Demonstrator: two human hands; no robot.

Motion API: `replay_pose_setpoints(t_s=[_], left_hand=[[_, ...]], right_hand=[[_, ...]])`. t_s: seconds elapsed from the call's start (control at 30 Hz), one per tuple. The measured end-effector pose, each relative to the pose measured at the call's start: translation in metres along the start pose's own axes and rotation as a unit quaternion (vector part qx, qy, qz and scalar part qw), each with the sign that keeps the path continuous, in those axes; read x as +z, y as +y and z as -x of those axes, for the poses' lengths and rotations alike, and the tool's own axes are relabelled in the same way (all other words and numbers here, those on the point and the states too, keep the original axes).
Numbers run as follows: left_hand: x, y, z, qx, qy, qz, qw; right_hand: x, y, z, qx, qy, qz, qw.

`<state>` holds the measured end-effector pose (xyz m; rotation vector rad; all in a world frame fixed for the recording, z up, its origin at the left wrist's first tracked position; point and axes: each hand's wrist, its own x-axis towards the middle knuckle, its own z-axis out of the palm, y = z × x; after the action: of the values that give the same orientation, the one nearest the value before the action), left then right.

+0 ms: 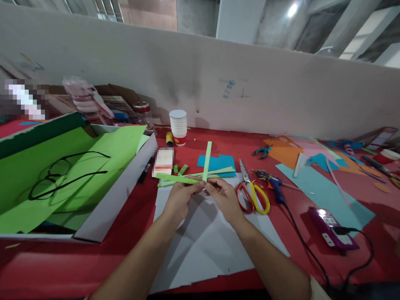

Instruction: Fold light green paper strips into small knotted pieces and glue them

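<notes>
Two light green paper strips meet at a right angle between my hands, above a sheet of white paper [215, 241]. My left hand [181, 198] pinches the strip [175, 178] that points left. Closed at the corner, my right hand [221, 196] grips the upright strip [207, 160] near its lower end. Just behind them lie several loose green strips [221, 171] and a blue paper piece [215, 161]. Two small folded green pieces [180, 169] rest beside these strips. Scissors [252, 193] with red and yellow handles lie to the right of my right hand.
At left stands a box [115, 208] with green sheets and eyeglasses [59, 175]. Stacked paper cups [178, 127] stand behind. To the right are a blue glue gun [276, 189], pliers [262, 152], a purple power unit [331, 229] with a cable, and coloured paper [328, 196].
</notes>
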<state>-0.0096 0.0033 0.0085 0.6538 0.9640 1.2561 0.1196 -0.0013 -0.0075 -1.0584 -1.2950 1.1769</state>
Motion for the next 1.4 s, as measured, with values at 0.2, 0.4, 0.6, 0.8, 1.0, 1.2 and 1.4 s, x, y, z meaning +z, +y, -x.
replay_pose_setpoints(t_s=[0.2,0.4,0.6,0.8,1.0,1.2,1.4], left_hand=[[0.001,-0.007,0.000,0.037,-0.024,0.001,0.999],[0.002,-0.007,0.001,0.043,-0.027,-0.002,0.999],[-0.001,-0.010,-0.002,0.060,-0.028,-0.032,0.997],[-0.004,-0.015,-0.004,0.054,-0.016,-0.025,0.998],[-0.003,-0.012,-0.006,0.020,-0.009,-0.017,1.000],[-0.004,-0.013,-0.006,0.021,-0.014,-0.005,1.000],[-0.001,-0.014,-0.004,0.039,0.003,-0.018,0.999]], right_hand=[[0.001,-0.005,-0.001,0.047,0.039,-0.065,0.996],[0.002,-0.003,-0.003,0.081,0.057,-0.129,0.987],[0.003,-0.004,-0.003,0.116,0.065,-0.156,0.979],[0.002,-0.003,-0.004,0.140,0.061,-0.190,0.970],[0.001,-0.004,-0.005,0.150,0.048,-0.250,0.955],[0.004,-0.001,-0.003,0.110,0.038,-0.189,0.975],[0.005,0.001,-0.003,0.122,0.061,-0.191,0.972]])
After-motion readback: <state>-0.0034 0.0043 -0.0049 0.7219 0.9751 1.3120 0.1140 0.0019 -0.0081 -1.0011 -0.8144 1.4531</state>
